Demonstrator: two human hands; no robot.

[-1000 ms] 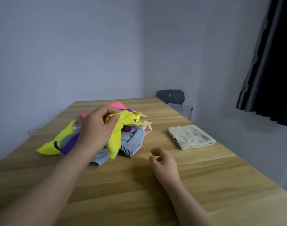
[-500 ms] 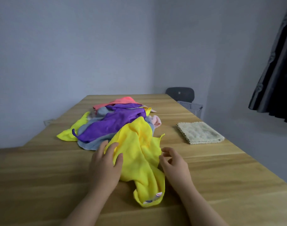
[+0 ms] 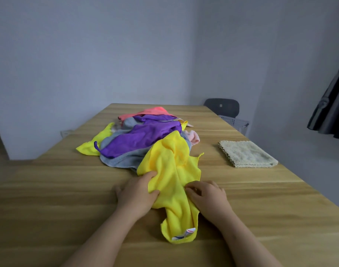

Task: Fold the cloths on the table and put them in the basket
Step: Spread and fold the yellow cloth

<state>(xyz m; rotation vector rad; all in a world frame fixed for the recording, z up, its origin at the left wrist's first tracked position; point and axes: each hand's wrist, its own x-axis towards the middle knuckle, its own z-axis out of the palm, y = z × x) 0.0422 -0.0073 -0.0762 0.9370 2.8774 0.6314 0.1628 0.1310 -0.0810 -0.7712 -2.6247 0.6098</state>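
A crumpled yellow cloth [image 3: 174, 180] lies on the wooden table [image 3: 49, 199] in front of me, a label at its near end. My left hand [image 3: 135, 193] grips its left edge, thumb and fingers pinching a fold. On the cloth's right side my right hand [image 3: 207, 197] has its fingers curled into the fabric. Behind it sits a pile of cloths: purple [image 3: 143, 137], grey [image 3: 124, 160], pink [image 3: 149, 112] and another yellow one [image 3: 95, 145]. A folded beige towel [image 3: 245, 153] lies at the right. A pale perforated basket [image 3: 236, 122] shows past the table's far right edge.
A dark chair back [image 3: 221, 107] stands behind the basket in the room's corner. A dark curtain [image 3: 332, 105] hangs at the right. Bare wall runs behind the table.
My left hand pulled the yellow cloth off the pile toward me and laid it on the table. My right hand came in and took hold of its right side.
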